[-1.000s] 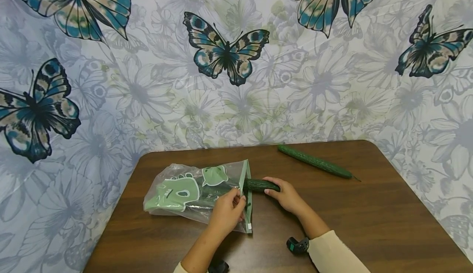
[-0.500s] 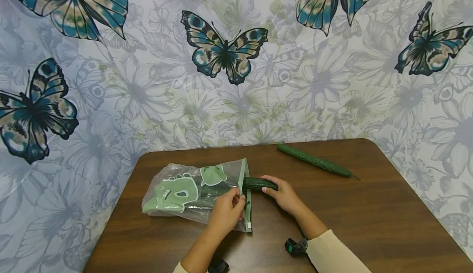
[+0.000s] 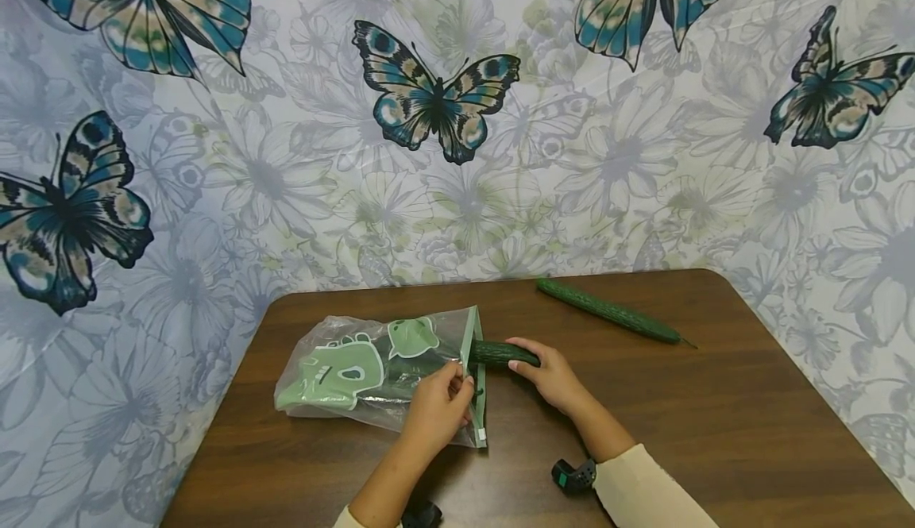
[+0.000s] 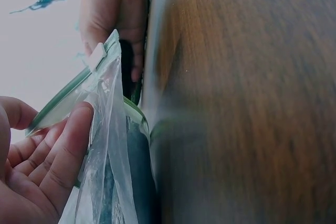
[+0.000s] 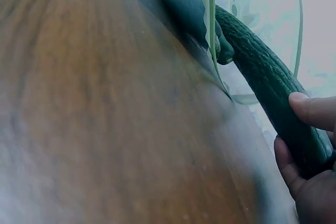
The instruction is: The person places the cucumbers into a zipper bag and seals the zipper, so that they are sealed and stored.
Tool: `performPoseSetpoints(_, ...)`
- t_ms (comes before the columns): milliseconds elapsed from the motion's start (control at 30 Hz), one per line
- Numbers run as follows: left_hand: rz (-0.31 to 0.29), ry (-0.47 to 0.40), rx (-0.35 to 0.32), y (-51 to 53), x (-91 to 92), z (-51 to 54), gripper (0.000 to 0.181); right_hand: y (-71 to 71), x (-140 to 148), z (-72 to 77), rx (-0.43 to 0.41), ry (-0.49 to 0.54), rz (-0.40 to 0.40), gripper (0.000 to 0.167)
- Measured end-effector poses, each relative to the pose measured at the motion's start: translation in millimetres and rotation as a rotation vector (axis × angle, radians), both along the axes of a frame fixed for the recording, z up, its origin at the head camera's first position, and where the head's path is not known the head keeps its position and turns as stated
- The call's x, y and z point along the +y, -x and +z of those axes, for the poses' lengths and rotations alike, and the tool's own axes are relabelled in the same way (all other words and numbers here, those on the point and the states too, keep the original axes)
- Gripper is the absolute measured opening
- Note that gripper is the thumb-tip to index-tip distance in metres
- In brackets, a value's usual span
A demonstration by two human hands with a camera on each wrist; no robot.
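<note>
Partway inside a clear bag [image 3: 389,397] on the brown tabletop [image 3: 729,409], a long cucumber [image 3: 493,354] shows dark green, finely ridged skin, its outer end sticking out. The right hand [image 3: 554,375] holds that end in its grip; the left hand [image 3: 438,407] pinches the bag near its green-edged mouth [image 3: 480,421]. Pale green cartoon shapes [image 3: 346,377] decorate the bag. Another cucumber [image 3: 609,311], thin-stemmed, lies apart.

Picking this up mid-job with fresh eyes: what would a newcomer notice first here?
Probably the large blue-and-cream butterflies on the floral backdrop behind the table. Next, the clear slider bag with green cartoon prints, left of centre, its rim held by the left hand, while the right hand grips a dark cucumber partway through its mouth. A second cucumber lies apart near the far edge, to the right.
</note>
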State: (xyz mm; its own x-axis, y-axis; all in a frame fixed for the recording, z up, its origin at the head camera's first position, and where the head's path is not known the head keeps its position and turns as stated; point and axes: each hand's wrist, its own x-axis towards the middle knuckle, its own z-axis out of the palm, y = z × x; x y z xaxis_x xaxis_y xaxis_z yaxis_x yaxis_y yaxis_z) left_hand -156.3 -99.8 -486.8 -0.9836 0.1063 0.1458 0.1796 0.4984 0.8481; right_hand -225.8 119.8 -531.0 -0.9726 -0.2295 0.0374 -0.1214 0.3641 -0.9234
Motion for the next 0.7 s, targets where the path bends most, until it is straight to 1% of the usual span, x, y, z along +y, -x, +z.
performPoseSetpoints(367, 0.000, 0.013, -0.012, -1.3, 0.9, 0.4, 0.010, 1.2, -14, -3.9, 0.008, 0.032, 0.010, 0.041)
performPoseSetpoints(600, 0.001, 0.026, -0.003, -0.5, 1.6, -0.9, 0.009, 2.5, -24, -2.1, 0.028, 0.042, 0.025, 0.041)
performPoseSetpoints(700, 0.002, 0.033, -0.004, -0.2, 1.5, -1.1, 0.008, 3.6, -30, -0.8, 0.024, 0.054, 0.032, 0.040)
